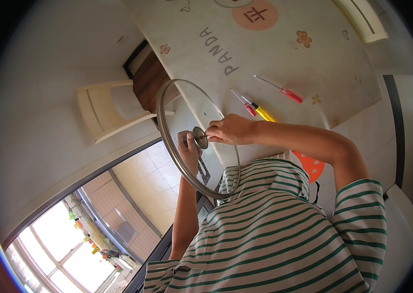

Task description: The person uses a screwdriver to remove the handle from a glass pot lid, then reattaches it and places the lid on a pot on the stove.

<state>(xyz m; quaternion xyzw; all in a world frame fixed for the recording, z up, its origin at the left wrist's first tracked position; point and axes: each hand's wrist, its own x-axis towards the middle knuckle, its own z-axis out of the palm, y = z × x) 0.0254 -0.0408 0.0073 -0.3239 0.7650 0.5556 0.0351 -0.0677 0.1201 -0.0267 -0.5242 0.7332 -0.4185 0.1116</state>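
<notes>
A round glass pot lid with a metal rim [165, 135] is held tilted nearly upright beside the table edge. My left hand [189, 148] is on its far side, partly seen through the glass, with fingers at the round metal fitting [200, 137] in the lid's middle. On the near side, my right hand [228, 129] pinches a small, thin, dark piece, perhaps a screw, at the fitting's centre. Beyond my right hand, a red-handled screwdriver [290, 95], a shorter red-handled one [249, 109] and a yellow-handled one [265, 114] lie on the table.
The pale table cover [323, 66] bears printed flowers and lettering. A cream chair [98, 110] stands left of the table, and part of another [364, 22] shows at its far right. An orange dotted item [311, 168] is beside my waist. A doorway and window are at lower left.
</notes>
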